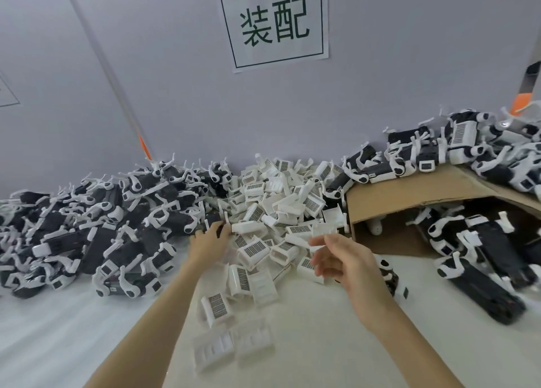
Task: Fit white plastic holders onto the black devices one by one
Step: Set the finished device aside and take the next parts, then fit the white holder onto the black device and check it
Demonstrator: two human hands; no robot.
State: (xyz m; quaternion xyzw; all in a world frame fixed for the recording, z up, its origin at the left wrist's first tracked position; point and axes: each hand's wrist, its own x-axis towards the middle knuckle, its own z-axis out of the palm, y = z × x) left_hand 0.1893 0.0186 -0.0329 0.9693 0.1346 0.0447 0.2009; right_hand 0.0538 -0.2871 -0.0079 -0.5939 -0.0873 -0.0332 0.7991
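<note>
— Reaching into that heap, the left hand (211,238) could easily drag out two black devices (87,226) at once. See how the white arms on them hook into each other, out to the left of it?

— I see it. What is the hand doing exactly?

— Its fingers curl onto something dark at the edge where the device pile meets the white plastic holders (278,209). Whether it has a firm grip on a device, I cannot tell; the fingertips are hidden behind the hand.

— And the holders?

— Heaped between and beyond both hands, with a few strays (216,305) lying nearer us, below the left forearm. Small open-sided white trays, some showing a dark gridded patch on one face, lying at every angle. Grabbing one the wrong way round would mean it won't seat on the device, I'd guess.

— The right hand (339,258)?

— Hovering just over the near edge of the holder pile, fingers loosely spread, holding nothing. A careless sweep might knock holders off toward us.

— Further right?

— Beyond it, a cardboard box (409,194) on its side, with more devices (483,241) inside and piled on top. Those on top look ready to slide.
</note>
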